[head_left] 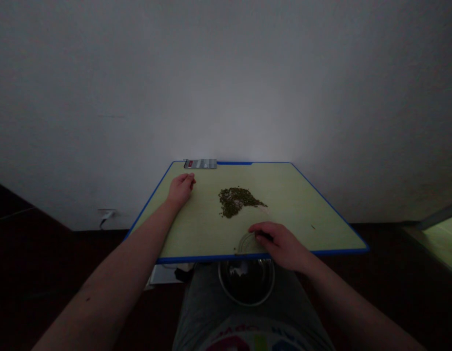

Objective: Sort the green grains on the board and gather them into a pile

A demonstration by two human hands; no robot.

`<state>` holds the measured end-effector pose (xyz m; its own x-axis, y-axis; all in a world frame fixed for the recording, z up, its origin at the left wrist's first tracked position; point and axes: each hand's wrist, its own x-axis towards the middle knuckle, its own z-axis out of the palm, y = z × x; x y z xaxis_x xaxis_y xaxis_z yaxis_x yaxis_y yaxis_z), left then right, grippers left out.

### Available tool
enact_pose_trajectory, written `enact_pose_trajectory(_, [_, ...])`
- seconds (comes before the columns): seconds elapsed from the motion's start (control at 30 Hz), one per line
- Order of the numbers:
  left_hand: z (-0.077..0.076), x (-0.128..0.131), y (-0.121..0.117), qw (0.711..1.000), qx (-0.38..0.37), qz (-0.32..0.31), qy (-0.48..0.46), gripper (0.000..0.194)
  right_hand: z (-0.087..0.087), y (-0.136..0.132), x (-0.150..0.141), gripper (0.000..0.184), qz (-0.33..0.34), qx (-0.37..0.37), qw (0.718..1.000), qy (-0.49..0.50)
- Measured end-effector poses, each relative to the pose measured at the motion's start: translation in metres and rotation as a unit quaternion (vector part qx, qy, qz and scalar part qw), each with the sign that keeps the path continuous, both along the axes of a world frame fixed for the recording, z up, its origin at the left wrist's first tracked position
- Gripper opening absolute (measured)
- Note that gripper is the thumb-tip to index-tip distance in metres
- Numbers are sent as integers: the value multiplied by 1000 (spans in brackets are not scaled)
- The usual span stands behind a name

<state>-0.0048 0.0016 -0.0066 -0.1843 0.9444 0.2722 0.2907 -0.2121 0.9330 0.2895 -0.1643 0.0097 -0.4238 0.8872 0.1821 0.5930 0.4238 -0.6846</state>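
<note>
My left hand [181, 189] rests in a loose fist on the far left of the pale tabletop, and whatever it may hold is hidden. A heap of small green grains, like dried beans [233, 201], lies spread on the middle of the table, with a paler patch at its right. Near the front edge, my right hand [277, 242] is closed on a clear half-round plastic piece, protractor-like [245, 243]. A few grains sit at this piece's lower left. Directly below the edge, a shiny metal bowl [247, 298] stands on my lap; its dark inside is hard to make out.
The table [331, 234] has a blue rim and stands against a plain wall [233, 87]. A phone [201, 164] with a lit screen lies at the back left. One small thin bit [313, 226] lies at the right. A plug [107, 215] sits in the wall socket at left.
</note>
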Motion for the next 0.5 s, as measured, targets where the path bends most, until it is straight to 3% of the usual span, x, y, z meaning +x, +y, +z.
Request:
enact_pose_trajectory(0.3, [3,1,-2,1000,2,4,-1,34,-2,-3,9,27,-18,-17,1000,7])
enact_pose_trajectory(0.5, [1,2,-3,1000,-8,8,-3,33,-2,12,-1,30,-28,12,999,-28])
